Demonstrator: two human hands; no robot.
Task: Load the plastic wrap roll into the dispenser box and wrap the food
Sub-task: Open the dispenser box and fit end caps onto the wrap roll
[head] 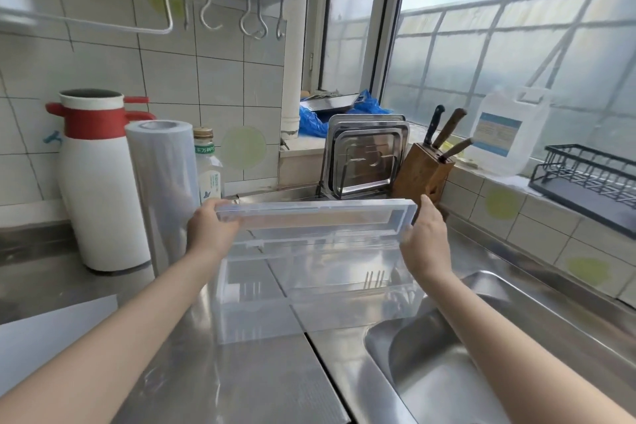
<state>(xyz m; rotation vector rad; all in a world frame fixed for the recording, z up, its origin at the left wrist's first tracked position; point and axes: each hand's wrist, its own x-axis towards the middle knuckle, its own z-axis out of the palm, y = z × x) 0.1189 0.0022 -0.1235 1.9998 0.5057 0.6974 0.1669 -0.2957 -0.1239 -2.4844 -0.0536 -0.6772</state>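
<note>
Nearest the camera, two bare forearms reach out over a steel counter [241, 372], with a steel sink [447, 372] set into it at the right and a white sheet [51, 337] lying at the left edge. On the counter between the arms stands the clear plastic dispenser box [309, 286], its tray open and with no roll in it; only the counter shows through its walls. Its hinged lid [316, 217] is raised, and both hands are on the lid's ends: the left hand [210, 227] curls its fingers round the left end, and the right hand [425, 237] is at the right end with the thumb up by the corner, though whether its fingers wrap the edge cannot be told. Just behind the left hand the plastic wrap roll [165, 182] stands upright on the counter, apart from the box. Beside it to the left is a white jug [99, 182] with a red collar and handle, its top open, and to the right a capped bottle [208, 165] with a green-and-white label whose characters are too small to read. Farther back, steel trays [368, 155] stand on edge in a rack, and a wooden knife block [423, 172] holds three knives. On the window sill sit a white jerrycan [506, 134] with an illegible blue label, a black wire rack [592, 175], and a blue plastic bag [313, 120].
</note>
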